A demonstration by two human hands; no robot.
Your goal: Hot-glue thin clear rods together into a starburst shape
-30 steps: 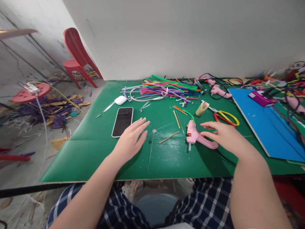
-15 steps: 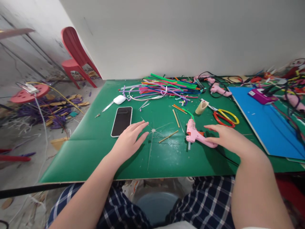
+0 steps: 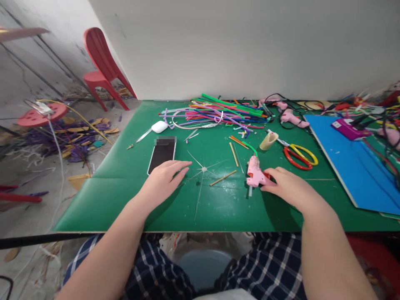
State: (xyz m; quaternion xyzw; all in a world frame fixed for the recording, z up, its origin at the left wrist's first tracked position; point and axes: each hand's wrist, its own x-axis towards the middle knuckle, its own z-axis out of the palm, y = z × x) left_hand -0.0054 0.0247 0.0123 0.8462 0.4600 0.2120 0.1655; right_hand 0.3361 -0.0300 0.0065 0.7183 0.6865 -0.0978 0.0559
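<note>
My right hand [image 3: 289, 185] is closed round the handle of a pink hot glue gun [image 3: 255, 171], which lies on the green table with a clear glue stick poking out of its rear. A bent green piece is at its front end. My left hand [image 3: 165, 181] is open, palm down, fingers extended beside a phone [image 3: 162, 155] whose lower corner it covers. Right of those fingers lies a star-like thing of thin clear strands with a whitish centre [image 3: 203, 169]. Short tan sticks [image 3: 223, 178] rest between it and the glue gun.
A bundle of coloured pipe cleaners [image 3: 218, 112] lies at the back. Scissors [image 3: 301, 156] with red and yellow handles and a bamboo-like tube [image 3: 268, 141] are at the right. Beyond them are a blue board [image 3: 353, 162] and a purple power strip [image 3: 351, 128]. A white case [image 3: 159, 126] sits left.
My right hand has moved in and closed on the glue gun's handle. My left hand has drawn back slightly left from the clear strands. The camera view has shifted a little.
</note>
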